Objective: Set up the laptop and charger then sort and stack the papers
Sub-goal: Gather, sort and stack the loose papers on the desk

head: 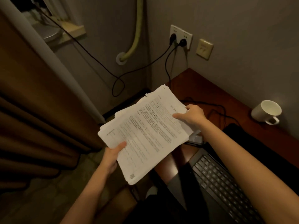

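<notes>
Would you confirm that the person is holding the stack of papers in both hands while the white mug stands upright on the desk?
Not quite: the head view shows the white mug lying on its side on the desk, its opening facing the camera, not upright. The rest holds: the left hand and right hand both grip the stack of papers.

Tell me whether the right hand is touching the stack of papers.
Touching. The head view shows the right hand gripping the far edge of the stack of papers, thumb lying on the top sheet.
</notes>
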`<state>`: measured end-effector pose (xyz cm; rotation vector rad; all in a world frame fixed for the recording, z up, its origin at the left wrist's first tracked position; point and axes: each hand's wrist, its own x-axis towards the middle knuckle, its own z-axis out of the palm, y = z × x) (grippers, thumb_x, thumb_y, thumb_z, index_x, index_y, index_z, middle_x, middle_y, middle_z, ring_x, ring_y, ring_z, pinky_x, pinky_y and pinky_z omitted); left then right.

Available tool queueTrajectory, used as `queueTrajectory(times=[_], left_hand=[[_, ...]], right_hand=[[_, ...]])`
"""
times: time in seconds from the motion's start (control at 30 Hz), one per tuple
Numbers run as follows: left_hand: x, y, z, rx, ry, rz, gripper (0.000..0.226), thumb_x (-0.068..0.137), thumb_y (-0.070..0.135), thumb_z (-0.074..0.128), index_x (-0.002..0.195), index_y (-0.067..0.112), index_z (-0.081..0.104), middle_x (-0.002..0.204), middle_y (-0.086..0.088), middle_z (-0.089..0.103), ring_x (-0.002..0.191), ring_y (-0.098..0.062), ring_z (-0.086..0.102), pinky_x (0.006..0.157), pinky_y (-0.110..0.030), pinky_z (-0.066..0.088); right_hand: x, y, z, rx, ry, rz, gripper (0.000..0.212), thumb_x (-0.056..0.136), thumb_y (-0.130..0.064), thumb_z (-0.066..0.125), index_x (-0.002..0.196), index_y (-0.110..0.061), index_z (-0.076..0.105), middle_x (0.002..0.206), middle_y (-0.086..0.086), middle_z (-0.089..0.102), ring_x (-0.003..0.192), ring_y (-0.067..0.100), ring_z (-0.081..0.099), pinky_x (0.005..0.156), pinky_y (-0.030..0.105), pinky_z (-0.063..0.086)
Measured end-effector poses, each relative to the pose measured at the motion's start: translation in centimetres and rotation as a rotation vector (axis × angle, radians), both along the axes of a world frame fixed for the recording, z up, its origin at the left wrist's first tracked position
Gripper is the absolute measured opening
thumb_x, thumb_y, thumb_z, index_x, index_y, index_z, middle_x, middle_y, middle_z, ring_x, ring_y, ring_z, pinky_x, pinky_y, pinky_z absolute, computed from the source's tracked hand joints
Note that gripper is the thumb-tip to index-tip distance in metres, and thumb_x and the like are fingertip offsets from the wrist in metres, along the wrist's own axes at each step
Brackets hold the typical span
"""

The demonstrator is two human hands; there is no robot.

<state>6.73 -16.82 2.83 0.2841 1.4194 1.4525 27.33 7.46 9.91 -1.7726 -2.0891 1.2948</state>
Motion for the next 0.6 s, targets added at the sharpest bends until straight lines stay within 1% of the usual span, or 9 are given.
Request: queueTrajectory(times=[0.07, 0.13, 0.2, 0.27, 0.37, 0.4, 0.47, 0.53, 0.6], left_hand=[[-1.6, 2.7, -0.5, -0.058, 0.023, -0.002, 0.043, 0.08, 0.013, 0.07, 0.12, 0.015, 0.055, 0.125, -0.015, 0.061, 0.116, -0.034, 0.059, 0.092, -0.056, 0.049], [-2.6, 5.4, -1.0, -0.109, 0.056, -0.03, 0.03, 0.087, 0.007, 0.063, 0.114, 0.019, 0.057, 0.119, -0.011, 0.064, 0.11, -0.029, 0.062, 0.087, -0.048, 0.053], [-3.2, 7.8, -1.4, -0.13, 0.068, -0.036, 0.028, 0.088, 0.006, 0.063, 0.112, 0.02, 0.058, 0.118, -0.008, 0.065, 0.108, -0.025, 0.063, 0.085, -0.044, 0.054], [-3.5, 9.7, -2.1, -0.149, 0.058, -0.03, 0.029, 0.087, 0.003, 0.063, 0.111, 0.02, 0.058, 0.118, -0.007, 0.064, 0.109, -0.025, 0.062, 0.088, -0.045, 0.053], [-3.6, 11.3, -3.1, -0.187, 0.06, -0.065, 0.033, 0.087, 0.001, 0.062, 0.112, 0.022, 0.056, 0.118, -0.005, 0.063, 0.11, -0.024, 0.061, 0.09, -0.046, 0.052], [-3.6, 11.4, -3.5, -0.203, 0.059, -0.074, 0.033, 0.087, 0.001, 0.062, 0.112, 0.022, 0.056, 0.12, -0.006, 0.063, 0.111, -0.025, 0.061, 0.09, -0.047, 0.052], [-3.7, 11.3, -4.2, -0.25, 0.04, -0.06, 0.029, 0.089, 0.003, 0.061, 0.113, 0.019, 0.056, 0.121, -0.007, 0.063, 0.111, -0.026, 0.061, 0.09, -0.046, 0.052], [-3.7, 11.3, -4.7, -0.306, 0.035, -0.055, 0.028, 0.09, 0.006, 0.061, 0.116, 0.016, 0.056, 0.12, -0.008, 0.064, 0.11, -0.027, 0.062, 0.087, -0.043, 0.053], [-3.7, 11.2, -5.1, -0.346, 0.056, -0.074, 0.029, 0.091, 0.009, 0.061, 0.118, 0.014, 0.056, 0.119, -0.008, 0.064, 0.109, -0.027, 0.062, 0.085, -0.041, 0.054]], right_hand=[[-1.3, 1.8, -1.3, 0.006, -0.058, -0.106, 0.049, 0.075, -0.037, 0.077, 0.113, -0.015, 0.054, 0.102, -0.003, 0.055, 0.093, 0.017, 0.054, 0.074, 0.033, 0.048], [-2.3, 3.1, -2.8, 0.041, -0.15, -0.203, 0.057, 0.077, -0.033, 0.075, 0.125, -0.016, 0.049, 0.118, 0.002, 0.052, 0.107, 0.022, 0.052, 0.083, 0.037, 0.047], [-3.0, 3.8, -4.2, 0.055, -0.226, -0.291, 0.063, 0.079, -0.028, 0.071, 0.133, -0.015, 0.041, 0.132, 0.01, 0.043, 0.121, 0.028, 0.044, 0.093, 0.041, 0.044], [-3.3, 3.4, -5.4, 0.058, -0.28, -0.378, 0.063, 0.081, -0.024, 0.068, 0.135, -0.01, 0.037, 0.136, 0.014, 0.036, 0.126, 0.031, 0.036, 0.097, 0.042, 0.04], [-3.6, 1.2, -7.1, 0.039, -0.357, -0.506, 0.068, 0.081, -0.027, 0.069, 0.134, -0.004, 0.031, 0.138, 0.016, 0.031, 0.127, 0.032, 0.031, 0.098, 0.042, 0.039], [-3.8, 0.5, -7.6, -0.014, -0.326, -0.565, 0.073, 0.08, -0.028, 0.071, 0.134, -0.003, 0.029, 0.138, 0.016, 0.031, 0.127, 0.031, 0.031, 0.097, 0.042, 0.04], [-4.2, -0.9, -8.6, -0.227, -0.153, -0.704, 0.078, 0.078, -0.03, 0.075, 0.135, -0.002, 0.029, 0.138, 0.013, 0.035, 0.125, 0.031, 0.039, 0.095, 0.043, 0.045], [-4.8, -2.3, -9.4, -0.505, 0.066, -0.733, 0.071, 0.081, -0.033, 0.072, 0.135, -0.004, 0.036, 0.135, 0.01, 0.044, 0.121, 0.033, 0.046, 0.087, 0.045, 0.051], [-5.6, -3.5, -10.0, -0.686, 0.162, -0.706, 0.062, 0.087, -0.033, 0.065, 0.137, -0.006, 0.04, 0.133, 0.009, 0.048, 0.12, 0.033, 0.048, 0.084, 0.044, 0.051]])
